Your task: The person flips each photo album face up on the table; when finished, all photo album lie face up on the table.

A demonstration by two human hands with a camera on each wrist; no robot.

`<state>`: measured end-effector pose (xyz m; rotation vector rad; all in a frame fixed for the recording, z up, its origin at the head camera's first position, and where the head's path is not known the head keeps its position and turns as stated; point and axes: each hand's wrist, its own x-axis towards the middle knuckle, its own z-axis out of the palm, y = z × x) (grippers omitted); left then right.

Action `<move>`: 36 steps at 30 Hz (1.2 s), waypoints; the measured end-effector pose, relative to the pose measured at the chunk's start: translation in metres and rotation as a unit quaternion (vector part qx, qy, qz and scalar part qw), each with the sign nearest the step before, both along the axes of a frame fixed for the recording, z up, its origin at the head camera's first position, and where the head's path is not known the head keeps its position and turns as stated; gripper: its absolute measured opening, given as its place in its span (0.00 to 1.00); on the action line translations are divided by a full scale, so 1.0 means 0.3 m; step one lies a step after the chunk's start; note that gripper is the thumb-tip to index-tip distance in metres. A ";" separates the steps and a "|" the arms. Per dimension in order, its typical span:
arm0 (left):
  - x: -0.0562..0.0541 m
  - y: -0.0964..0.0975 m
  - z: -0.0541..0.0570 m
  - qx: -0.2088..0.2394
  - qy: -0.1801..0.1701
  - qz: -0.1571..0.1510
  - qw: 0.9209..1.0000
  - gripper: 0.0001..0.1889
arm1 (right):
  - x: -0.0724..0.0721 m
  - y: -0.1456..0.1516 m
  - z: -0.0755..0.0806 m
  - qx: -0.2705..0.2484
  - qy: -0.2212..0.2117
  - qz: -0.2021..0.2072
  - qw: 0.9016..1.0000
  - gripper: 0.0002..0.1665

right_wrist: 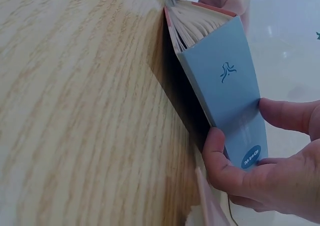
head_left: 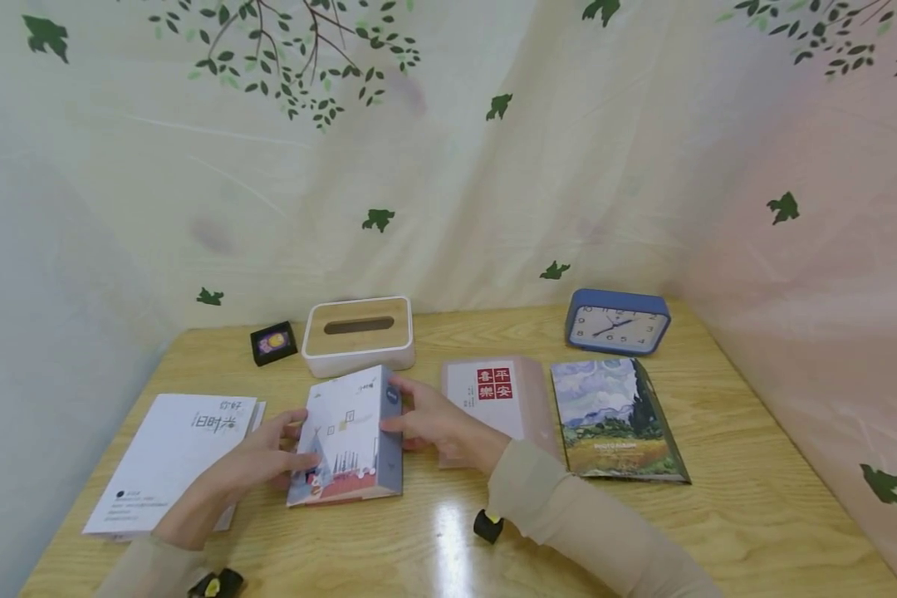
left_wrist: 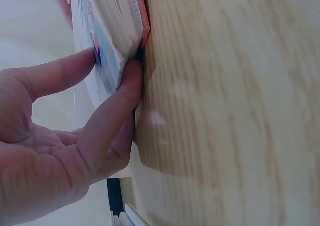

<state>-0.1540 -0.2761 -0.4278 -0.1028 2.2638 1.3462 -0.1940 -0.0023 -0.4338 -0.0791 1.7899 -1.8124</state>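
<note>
Both hands hold a thick photo album (head_left: 347,428) with a white illustrated cover and a blue-grey spine (right_wrist: 225,81). My left hand (head_left: 265,453) pinches its left edge, the thumb on the cover and fingers under the lower side, as the left wrist view shows. On the other side my right hand (head_left: 437,419) grips the spine near its far end, thumb at the cover edge and fingers at the lower edge. The album is tilted, its spine side raised over the table, with a dark shadow below. At its near end the page edges (right_wrist: 202,24) show slightly fanned.
A white album (head_left: 172,465) lies at the left, a pinkish one (head_left: 534,390) and a landscape-cover album (head_left: 613,415) at the right. Behind stand a small black frame (head_left: 273,343), a tissue box (head_left: 359,361) and a blue clock (head_left: 619,322). Cloth walls enclose the wooden table (head_left: 762,498).
</note>
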 end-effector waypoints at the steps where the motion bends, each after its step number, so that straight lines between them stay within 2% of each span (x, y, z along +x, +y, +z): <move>1: 0.000 0.000 0.000 0.003 -0.001 -0.001 1.000 0.49 | -0.001 0.000 0.003 -0.001 0.001 0.002 1.000 0.50; 9: 0.001 0.004 0.002 0.034 -0.011 -0.004 0.999 0.48 | -0.007 0.006 0.044 0.026 0.032 0.026 0.999 0.51; 20: 0.005 0.012 0.005 0.123 -0.035 -0.031 0.991 0.46 | -0.016 0.007 0.083 0.013 0.032 0.021 0.999 0.50; 29: 0.008 0.019 0.014 0.144 -0.047 -0.047 0.987 0.45 | -0.012 0.010 0.097 -0.009 0.037 0.040 0.998 0.50; 36: 0.003 0.027 0.023 0.160 -0.069 -0.057 0.983 0.46 | -0.013 0.011 0.111 -0.017 0.038 0.046 0.998 0.50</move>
